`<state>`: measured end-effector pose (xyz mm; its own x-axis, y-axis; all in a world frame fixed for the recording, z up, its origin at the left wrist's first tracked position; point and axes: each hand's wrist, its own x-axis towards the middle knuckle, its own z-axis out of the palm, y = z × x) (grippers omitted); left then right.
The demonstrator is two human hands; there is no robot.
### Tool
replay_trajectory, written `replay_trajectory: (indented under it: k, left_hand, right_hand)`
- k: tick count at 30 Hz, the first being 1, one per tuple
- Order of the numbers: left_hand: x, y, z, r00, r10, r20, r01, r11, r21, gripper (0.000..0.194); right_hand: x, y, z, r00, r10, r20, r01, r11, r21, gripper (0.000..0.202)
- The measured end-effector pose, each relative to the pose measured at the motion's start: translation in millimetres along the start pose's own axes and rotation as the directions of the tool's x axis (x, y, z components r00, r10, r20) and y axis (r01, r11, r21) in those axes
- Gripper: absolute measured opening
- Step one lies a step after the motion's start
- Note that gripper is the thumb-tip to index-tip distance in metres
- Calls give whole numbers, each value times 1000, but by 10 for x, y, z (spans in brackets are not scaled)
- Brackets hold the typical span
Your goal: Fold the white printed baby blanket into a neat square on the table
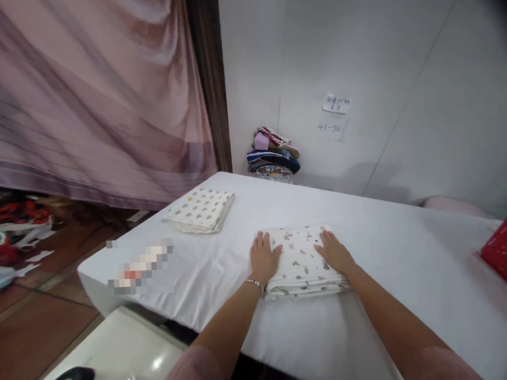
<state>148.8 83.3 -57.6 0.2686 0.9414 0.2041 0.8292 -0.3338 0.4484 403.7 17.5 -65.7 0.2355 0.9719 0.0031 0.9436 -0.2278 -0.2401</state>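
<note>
A white cloth with small printed figures (298, 258), folded into a thick rectangle, lies on the white-covered table (364, 230) in front of me. My left hand (265, 256) rests flat on its left edge, fingers spread, with a bracelet at the wrist. On the right edge lies my right hand (334, 253), also flat with its fingers stretched out. The layered folds show along the cloth's near side. Farther left on the table is a second folded cloth (202, 210), cream with grey printed shapes.
A pile of folded fabrics (272, 153) stands beyond the table's far edge by the wall. A red basket (506, 249) sits at the right. A blurred-out item (141, 267) lies on the table's left part. A pale appliance-like object (121, 352) stands near left, below a pink curtain (106, 95).
</note>
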Motion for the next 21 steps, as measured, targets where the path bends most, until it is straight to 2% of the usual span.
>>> replay_trajectory:
  k: [3, 5, 9, 12, 17, 19, 21]
  left_hand:
    - [8, 31, -92, 994, -104, -13, 102, 990, -93, 66]
    - [11, 41, -163, 983, -172, 57, 179, 969, -170, 68]
    - [15, 17, -215, 930, -284, 234, 336, 915, -224, 67]
    - [114, -27, -213, 937, -248, 245, 304, 925, -228, 60]
    - [605, -198, -335, 982, -158, 102, 177, 962, -211, 57]
    - [768, -310, -372, 966, -192, 173, 228, 948, -221, 60]
    - [823, -420, -375, 944, -225, 241, 283, 928, -241, 61]
  right_hand:
    - [7, 53, -77, 999, 9, 45, -14, 994, 106, 65]
    - [-27, 109, -130, 997, 39, 62, -49, 986, 160, 65]
    - [-160, 217, -142, 986, 158, 52, -165, 972, 166, 65]
    - [-213, 213, -81, 986, 168, -15, -165, 976, 140, 59]
    - [-157, -57, 5, 987, 148, -59, -139, 981, 134, 56]
    - [-136, -193, 28, 980, 185, -70, -176, 976, 126, 55]
    - [-129, -280, 38, 971, 228, -69, -218, 968, 120, 54]
